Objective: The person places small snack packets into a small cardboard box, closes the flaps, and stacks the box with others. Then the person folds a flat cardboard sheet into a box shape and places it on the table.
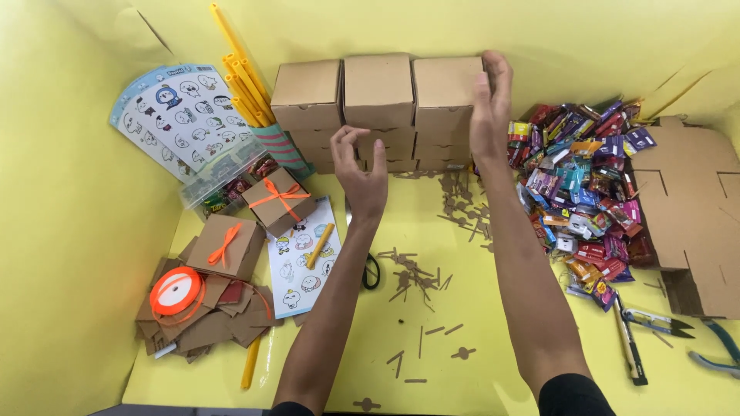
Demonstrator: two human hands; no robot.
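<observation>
Brown cardboard boxes are stacked in three columns against the yellow back wall; the top row holds a left box (pixel 307 92), a middle box (pixel 378 87) and a right box (pixel 445 91). My right hand (pixel 491 104) rests flat against the right side of the top right box, fingers up over its upper edge. My left hand (pixel 361 166) hovers in front of the middle column with fingers curled and apart, holding nothing.
A heap of colourful candy packets (pixel 586 192) lies at right beside flat cardboard (pixel 694 208). Two ribbon-tied boxes (pixel 279 199), an orange ribbon spool (pixel 175 290), sticker sheets (pixel 181 112), yellow sticks in a cup (pixel 247 88), scissors (pixel 371 270), cutters (pixel 655 320) and cardboard scraps lie about.
</observation>
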